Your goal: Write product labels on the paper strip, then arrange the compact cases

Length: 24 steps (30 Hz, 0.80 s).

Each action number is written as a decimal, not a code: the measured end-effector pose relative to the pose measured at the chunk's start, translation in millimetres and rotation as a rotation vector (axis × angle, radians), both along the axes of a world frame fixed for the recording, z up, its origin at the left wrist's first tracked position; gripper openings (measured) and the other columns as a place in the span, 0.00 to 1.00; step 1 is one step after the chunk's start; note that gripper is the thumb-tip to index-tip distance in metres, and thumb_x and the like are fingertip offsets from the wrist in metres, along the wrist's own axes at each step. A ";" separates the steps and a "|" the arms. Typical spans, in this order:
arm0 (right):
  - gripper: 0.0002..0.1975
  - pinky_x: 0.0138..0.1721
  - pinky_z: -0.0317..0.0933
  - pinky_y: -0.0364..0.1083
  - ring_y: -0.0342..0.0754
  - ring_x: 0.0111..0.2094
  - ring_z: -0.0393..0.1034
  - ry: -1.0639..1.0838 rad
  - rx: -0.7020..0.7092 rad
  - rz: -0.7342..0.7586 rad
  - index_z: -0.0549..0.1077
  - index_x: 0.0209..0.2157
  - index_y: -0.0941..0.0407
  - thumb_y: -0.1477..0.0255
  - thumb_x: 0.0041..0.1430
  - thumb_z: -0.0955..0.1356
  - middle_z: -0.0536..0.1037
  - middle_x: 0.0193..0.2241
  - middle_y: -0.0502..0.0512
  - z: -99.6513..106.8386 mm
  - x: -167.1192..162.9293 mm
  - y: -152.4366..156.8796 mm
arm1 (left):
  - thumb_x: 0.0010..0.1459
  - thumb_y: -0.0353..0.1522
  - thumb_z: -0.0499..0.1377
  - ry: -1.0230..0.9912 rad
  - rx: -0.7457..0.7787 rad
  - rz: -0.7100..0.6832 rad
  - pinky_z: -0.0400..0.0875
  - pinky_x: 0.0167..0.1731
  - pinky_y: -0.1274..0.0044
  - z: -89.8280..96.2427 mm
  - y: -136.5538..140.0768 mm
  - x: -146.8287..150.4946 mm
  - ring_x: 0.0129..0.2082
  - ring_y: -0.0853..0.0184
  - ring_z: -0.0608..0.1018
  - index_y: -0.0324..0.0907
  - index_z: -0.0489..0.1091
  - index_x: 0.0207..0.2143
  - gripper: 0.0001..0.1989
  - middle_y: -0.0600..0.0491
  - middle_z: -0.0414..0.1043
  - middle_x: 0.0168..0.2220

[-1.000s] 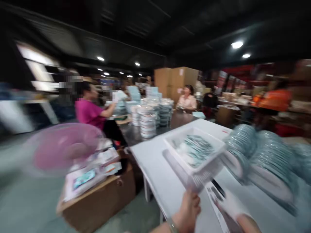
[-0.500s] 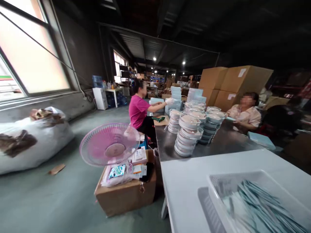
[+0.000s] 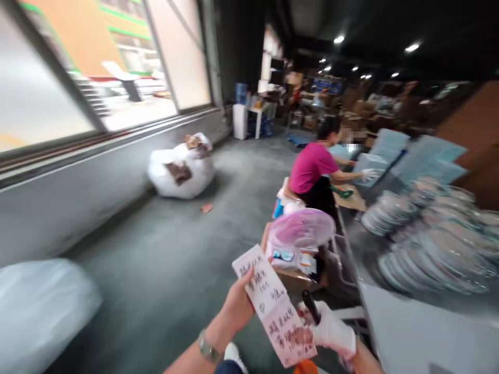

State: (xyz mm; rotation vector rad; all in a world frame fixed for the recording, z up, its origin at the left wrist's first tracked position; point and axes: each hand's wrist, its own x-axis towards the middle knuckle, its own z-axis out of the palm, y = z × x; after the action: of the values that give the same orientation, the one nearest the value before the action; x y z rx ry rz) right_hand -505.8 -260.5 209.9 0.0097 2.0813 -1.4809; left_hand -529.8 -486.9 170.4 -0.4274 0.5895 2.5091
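Off the left edge of the white table (image 3: 421,327), in mid-air: paper strip (image 3: 273,306), two blocks of black handwriting, tilted with its top end to the left. Left hand (image 3: 236,306) (bare) has its upper left side pinched, thumb on top. Right hand (image 3: 333,330) (white glove) is curled round a black marker (image 3: 312,307), fingers closed on it and overlapping the strip's lower right side; can't tell how firmly they press the paper.

Just past the strip, beside the dark table (image 3: 356,241): cardboard box (image 3: 294,283) with plastic-wrapped packets (image 3: 283,255) and a pink fan (image 3: 302,228) on top. Inside of the box not readable.

Dark table, near end: leaning-looking stacks of clear round containers (image 3: 432,254), pale contents, too blurred to identify. Farther along, light blue boxes (image 3: 392,143); contents hidden. At its left edge, a co-worker in magenta (image 3: 312,169) has a gloved hand (image 3: 368,174) at one.

Floor by the wall: white sack (image 3: 195,176), brown scraps showing at top.
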 end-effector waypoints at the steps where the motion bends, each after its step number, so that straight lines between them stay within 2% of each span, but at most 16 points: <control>1: 0.24 0.31 0.65 0.45 0.43 0.26 0.65 -0.049 -0.007 0.087 0.70 0.26 0.57 0.57 0.37 0.80 0.71 0.23 0.46 -3.4 -16.3 -24.4 | 0.60 0.42 0.64 0.007 -0.011 0.074 0.72 0.56 0.62 2.8 -35.3 -16.3 0.55 0.50 0.78 0.38 0.72 0.59 0.28 0.42 0.80 0.52; 2: 0.23 0.30 0.63 0.45 0.43 0.26 0.61 -0.081 -0.010 0.171 0.69 0.23 0.57 0.59 0.35 0.80 0.68 0.21 0.46 -5.9 -35.7 -47.4 | 0.62 0.42 0.62 0.016 -0.030 0.141 0.72 0.56 0.63 5.4 -68.6 -32.2 0.56 0.51 0.78 0.37 0.71 0.59 0.27 0.42 0.79 0.53; 5: 0.18 0.30 0.57 0.45 0.42 0.26 0.55 -0.068 -0.007 0.316 0.67 0.21 0.56 0.60 0.40 0.75 0.64 0.21 0.46 -7.1 -101.0 -111.6 | 0.65 0.42 0.59 0.027 -0.130 0.290 0.75 0.50 0.68 11.1 -153.2 -74.0 0.54 0.53 0.79 0.37 0.71 0.60 0.26 0.43 0.78 0.55; 9: 0.16 0.34 0.59 0.46 0.45 0.29 0.59 0.020 -0.010 0.338 0.69 0.22 0.56 0.61 0.37 0.75 0.67 0.22 0.48 -3.6 -175.5 -186.5 | 0.66 0.38 0.60 -0.001 -0.246 0.398 0.77 0.37 0.73 2.4 -228.6 -118.2 0.43 0.58 0.83 0.37 0.72 0.59 0.22 0.43 0.80 0.50; 13: 0.22 0.32 0.58 0.45 0.45 0.29 0.61 0.095 -0.144 0.278 0.73 0.30 0.56 0.57 0.35 0.77 0.69 0.25 0.49 -8.5 -245.1 -249.0 | 0.64 0.33 0.62 -0.033 -0.278 0.432 0.74 0.31 0.76 -26.0 -268.7 -168.7 0.28 0.64 0.81 0.35 0.75 0.54 0.17 0.46 0.82 0.36; 15: 0.28 0.30 0.56 0.45 0.44 0.27 0.60 0.106 -0.206 0.281 0.73 0.37 0.56 0.54 0.36 0.78 0.67 0.24 0.47 -11.1 -285.8 -276.6 | 0.64 0.31 0.63 -0.049 -0.259 0.442 0.73 0.30 0.76 -41.5 -282.1 -200.6 0.26 0.64 0.80 0.34 0.76 0.51 0.15 0.47 0.81 0.32; 19: 0.34 0.29 0.57 0.45 0.42 0.24 0.59 0.110 -0.249 0.408 0.71 0.43 0.56 0.50 0.39 0.78 0.66 0.22 0.44 -11.8 -380.7 -319.5 | 0.67 0.33 0.59 -0.061 -0.160 0.507 0.75 0.37 0.73 -59.8 -314.5 -274.2 0.31 0.61 0.82 0.33 0.75 0.52 0.15 0.44 0.81 0.36; 24: 0.34 0.30 0.60 0.46 0.45 0.25 0.64 0.035 -0.163 0.528 0.69 0.47 0.56 0.49 0.44 0.76 0.69 0.22 0.45 -16.0 -504.5 -344.5 | 0.69 0.35 0.55 -0.023 -0.003 0.632 0.72 0.52 0.68 -58.2 -369.9 -364.3 0.44 0.58 0.82 0.34 0.72 0.56 0.19 0.40 0.81 0.46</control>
State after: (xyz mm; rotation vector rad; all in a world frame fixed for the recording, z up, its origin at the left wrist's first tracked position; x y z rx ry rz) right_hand -1010.3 -605.0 193.9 -0.5857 1.7914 -1.3127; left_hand -894.1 -856.8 112.2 -0.7360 0.5036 3.0908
